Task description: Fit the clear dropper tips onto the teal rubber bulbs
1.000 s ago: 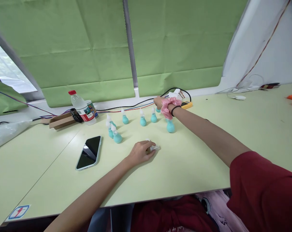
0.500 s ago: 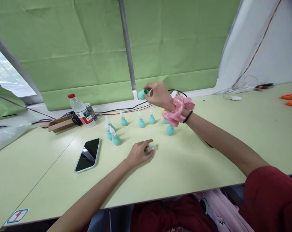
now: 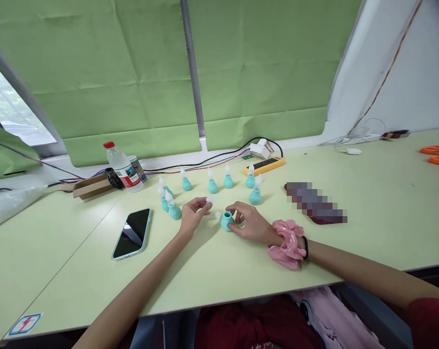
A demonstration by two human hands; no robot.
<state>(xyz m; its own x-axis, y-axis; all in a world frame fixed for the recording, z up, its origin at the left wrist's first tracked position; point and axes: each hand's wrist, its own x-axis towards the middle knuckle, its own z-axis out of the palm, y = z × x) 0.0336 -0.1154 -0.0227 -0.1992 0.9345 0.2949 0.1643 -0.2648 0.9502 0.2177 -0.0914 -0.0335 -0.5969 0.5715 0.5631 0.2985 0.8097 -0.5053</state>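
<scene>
Your right hand [image 3: 251, 224] rests on the smooth pale green worktop [image 3: 241, 271]. Its grip is closed around a round teal bulb [image 3: 227, 221] that looks soft and rubbery. The bulb sits on the worktop in the middle, close to you. Your left hand [image 3: 191, 217] is just to the left of it. Its fingertips pinch a small white cap [image 3: 209, 199], held a little above the bulb.

Farther back stand more teal bulbs with pointy clear tips [image 3: 212, 182], in a loose row. A flat shiny phone [image 3: 131, 232] lies to the left. A clear plastic bottle [image 3: 122, 166] with a red lid stands far left. A fluffy pink scrunchie [image 3: 288, 243] wraps your right wrist.
</scene>
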